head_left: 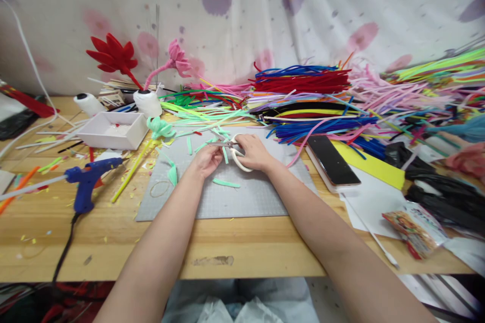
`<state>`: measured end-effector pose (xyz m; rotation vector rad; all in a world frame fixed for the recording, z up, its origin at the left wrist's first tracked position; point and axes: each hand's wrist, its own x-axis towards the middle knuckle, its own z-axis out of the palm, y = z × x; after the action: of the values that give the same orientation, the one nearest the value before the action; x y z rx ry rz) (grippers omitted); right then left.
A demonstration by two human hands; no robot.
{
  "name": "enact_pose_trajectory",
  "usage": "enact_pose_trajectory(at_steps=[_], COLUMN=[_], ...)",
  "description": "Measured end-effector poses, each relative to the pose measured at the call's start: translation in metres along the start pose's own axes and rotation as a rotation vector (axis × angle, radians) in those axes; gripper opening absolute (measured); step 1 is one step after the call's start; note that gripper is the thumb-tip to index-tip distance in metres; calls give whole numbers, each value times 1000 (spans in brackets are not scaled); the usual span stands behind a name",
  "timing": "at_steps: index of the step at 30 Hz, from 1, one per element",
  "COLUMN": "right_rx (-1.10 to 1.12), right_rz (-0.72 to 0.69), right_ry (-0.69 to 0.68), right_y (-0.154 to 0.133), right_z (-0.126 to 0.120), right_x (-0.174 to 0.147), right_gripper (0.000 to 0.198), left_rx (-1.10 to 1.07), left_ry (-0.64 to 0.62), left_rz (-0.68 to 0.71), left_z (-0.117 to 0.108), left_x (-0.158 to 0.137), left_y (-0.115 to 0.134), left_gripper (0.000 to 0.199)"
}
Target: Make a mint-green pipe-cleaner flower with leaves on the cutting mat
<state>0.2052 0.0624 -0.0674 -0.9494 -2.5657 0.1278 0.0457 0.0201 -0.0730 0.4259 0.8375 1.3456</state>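
Over the grey cutting mat (257,202), my right hand (254,151) grips scissors (240,161) by their white handles. The metal blades point left, up to the fingertips of my left hand (207,161). That hand is closed in a pinch, apparently on a mint-green pipe cleaner (220,133), though fingers and blades cover most of it. Cut mint-green pieces lie around both hands, among them a strip (226,182) nearer me and a folded piece (173,174) at left. Left of the mat's top corner rests a mint-green flower (160,128) on a yellow stem.
At left lie a blue glue gun (84,181) and a white box (113,130). Red (113,54) and pink (176,58) flowers stand behind. Piled pipe cleaners (303,81) run along the back. A phone (333,160), a cable (371,232) and a snack packet (413,229) lie at right.
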Motion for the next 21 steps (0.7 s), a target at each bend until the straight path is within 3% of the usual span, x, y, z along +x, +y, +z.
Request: enact_pose_trajectory(at_steps=[11,15,18,21], right_rx=[-49,-9,0,-60], right_rz=[108,127,252,376], right_ry=[-12,69,174,167], right_y=[0,2,11,28], right_z=[-1,-3,-6,-10], right_x=[-1,0,0,-4], right_gripper=[26,22,22,28], left_rx=[-70,-36,62,193], left_ry=[-13,-28,0,27], left_rz=[-42,0,61,152], left_z=[-1,-1,1,2], left_x=[0,-2,-4,-4], left_y=[3,5,6,3], left_gripper=[13,4,9,17])
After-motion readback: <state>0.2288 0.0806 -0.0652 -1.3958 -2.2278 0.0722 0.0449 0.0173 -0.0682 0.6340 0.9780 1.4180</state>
